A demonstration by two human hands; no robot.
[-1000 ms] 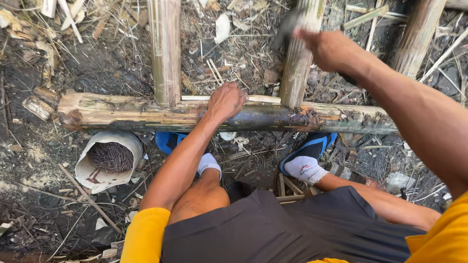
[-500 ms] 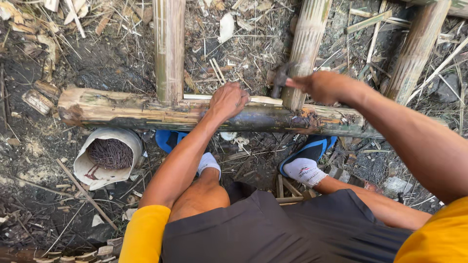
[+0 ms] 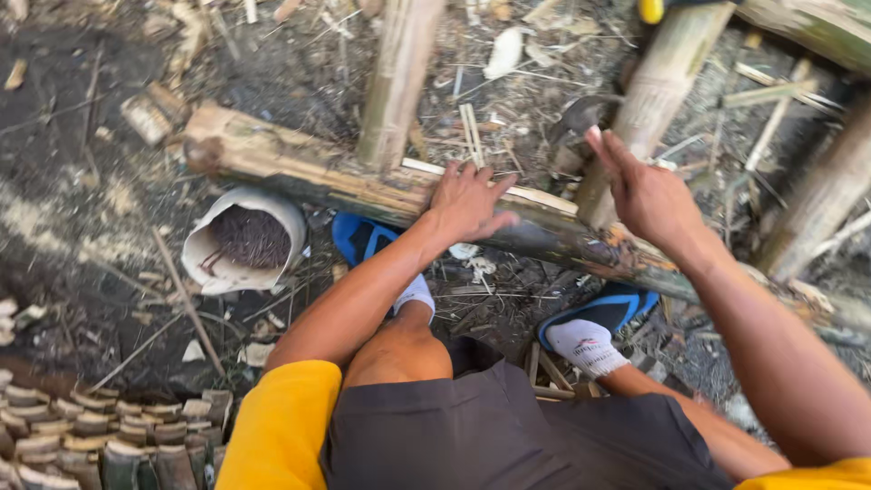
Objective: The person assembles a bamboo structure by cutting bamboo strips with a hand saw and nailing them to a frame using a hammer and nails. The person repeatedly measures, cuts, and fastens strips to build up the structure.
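Pressing the left hand (image 3: 467,201) flat on a thick horizontal bamboo pole (image 3: 299,172), the person squats over bare, littered ground.

Left hand: fingers spread wide, palm down on the pole's top, just beside a thin pale bamboo strip (image 3: 535,194) that lies along it; nothing gripped. Right hand (image 3: 646,186): raised above the pole, fingers straight and together, open, holding nothing, close to a dark hammer-like tool head (image 3: 578,120), blurred, resting against an upright bamboo stake (image 3: 655,95). A second upright stake (image 3: 399,82) crosses the pole to the left of the left hand. Pole runs from upper left down to the right edge, in front of both blue sandals (image 3: 361,238). White container of dark nails (image 3: 243,240) sits on the ground below the pole's left end. Stacked cut bamboo pieces (image 3: 100,436) at lower left.
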